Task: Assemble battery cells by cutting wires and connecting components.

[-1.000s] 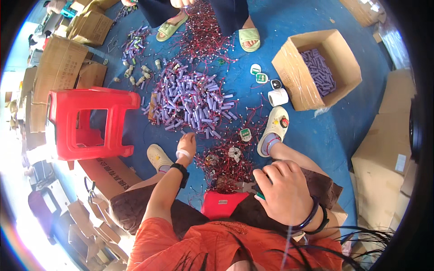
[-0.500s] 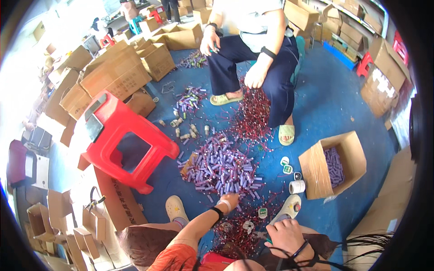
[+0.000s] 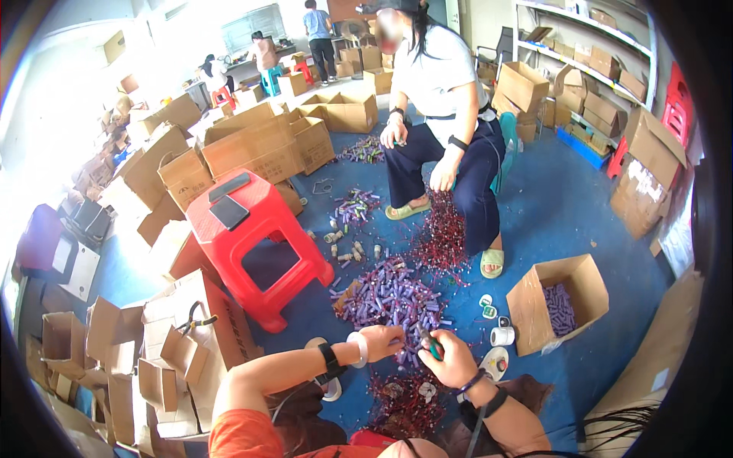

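Observation:
Over the near edge of a heap of purple cylindrical battery cells (image 3: 393,294), my left hand (image 3: 380,343) is closed in a pinch; what sits in its fingertips is too small to make out. My right hand (image 3: 456,362) grips green-handled pliers (image 3: 434,349), whose jaws point up and left close to the left fingertips. Below both hands, between my feet, lies a tangle of dark red and black wires (image 3: 401,408).
A co-worker (image 3: 447,84) sits opposite beside another red wire pile (image 3: 439,233). To the left stands a red stool (image 3: 256,229) with two phones. At right, a cardboard box (image 3: 527,305) holds purple cells; a white roll (image 3: 502,336) lies near it. Cartons (image 3: 252,149) crowd the left.
My left hand has lifted a little from the heap's edge. My right hand has come up and left with the pliers, beside the left hand. The head view has tilted upward.

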The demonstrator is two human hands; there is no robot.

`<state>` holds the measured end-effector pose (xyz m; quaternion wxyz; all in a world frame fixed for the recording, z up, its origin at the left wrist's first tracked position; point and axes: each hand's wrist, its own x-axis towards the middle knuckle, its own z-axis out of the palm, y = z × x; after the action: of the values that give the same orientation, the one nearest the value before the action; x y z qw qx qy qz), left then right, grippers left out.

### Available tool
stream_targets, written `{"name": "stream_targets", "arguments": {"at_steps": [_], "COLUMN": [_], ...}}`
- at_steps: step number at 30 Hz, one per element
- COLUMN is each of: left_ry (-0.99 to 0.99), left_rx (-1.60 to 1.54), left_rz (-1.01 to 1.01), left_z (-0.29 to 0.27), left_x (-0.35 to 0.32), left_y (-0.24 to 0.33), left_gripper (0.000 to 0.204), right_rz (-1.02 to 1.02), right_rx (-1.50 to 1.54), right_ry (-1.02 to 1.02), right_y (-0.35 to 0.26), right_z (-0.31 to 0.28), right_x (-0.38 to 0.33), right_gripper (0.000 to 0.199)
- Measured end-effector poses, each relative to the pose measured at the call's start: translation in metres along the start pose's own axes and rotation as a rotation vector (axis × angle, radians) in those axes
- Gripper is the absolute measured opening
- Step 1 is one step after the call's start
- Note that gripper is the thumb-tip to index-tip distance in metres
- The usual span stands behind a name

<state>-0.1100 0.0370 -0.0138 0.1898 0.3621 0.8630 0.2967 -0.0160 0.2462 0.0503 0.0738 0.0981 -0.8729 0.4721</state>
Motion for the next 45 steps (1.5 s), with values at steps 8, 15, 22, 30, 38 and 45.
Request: {"name": "stream_targets", "arguments": {"at_steps": [8, 15, 22, 30, 38, 45], "left_ry": [0.224, 0.493, 0.388, 0.334, 0.343, 0.678], "left_rx": [-0.069, -0.499, -0.613, -0.557, -1.044, -0.687], "left_rz": [0.237, 0.164, 0.13, -0.131, -0.327, -0.197], "left_z": [-0.023, -0.017, -0.017, 0.0, 0.0, 0.01], "left_x": [-0.054, -0.05, -0.043, -0.046, -0.045, -0.052], "left_y": [0.06, 0.061, 0.052, 0.038, 0.026, 0.032], "left_gripper": [0.021, 0.018, 0.024, 0.028, 0.024, 0.018], "right_rz": [0.254, 0.288, 0.046, 0.036, -0.101, -0.088], "right_rx": [0.691, 0.79, 0.442, 0.298, 0.089, -0.056], "right_ry": [-0.366, -0.361, -0.054, -0.145, -0.08, -0.167], "right_y": [0.004, -0.005, -0.021, -0.003, -0.002, -0.019], "right_z": [0.025, 0.03, 0.022, 0.045, 0.042, 0.027], "right_x": [0.013, 0.019, 0.035, 0.041, 0.041, 0.027], "right_gripper": [0.023, 0.014, 0.011, 0.015, 0.024, 0.03]}}
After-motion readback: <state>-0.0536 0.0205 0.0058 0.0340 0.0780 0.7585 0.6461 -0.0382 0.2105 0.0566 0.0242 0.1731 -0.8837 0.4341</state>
